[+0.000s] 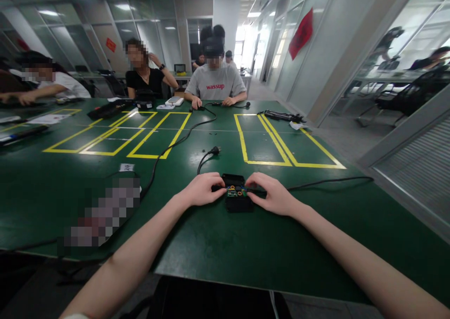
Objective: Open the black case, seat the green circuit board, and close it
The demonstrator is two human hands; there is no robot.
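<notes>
A small black box with its lid off (239, 203) lies on the green table (218, 244) right in front of me, a green circuit board with orange parts showing inside. My left hand (203, 189) is curled on the box's left end, fingers pinched at its upper left corner. My right hand (272, 195) grips the right end, fingertips at the board's edge. A black cable (330, 181) runs from the box off to the right. Another cable with a plug (213, 151) lies just beyond the box.
Yellow tape rectangles (262, 141) mark the table beyond my hands. A long black cord (168, 146) crosses toward a seated person in a grey shirt (215, 85). Two more people sit at far left. A blurred-out object (105, 211) lies near left. A black tool (281, 116) rests far right.
</notes>
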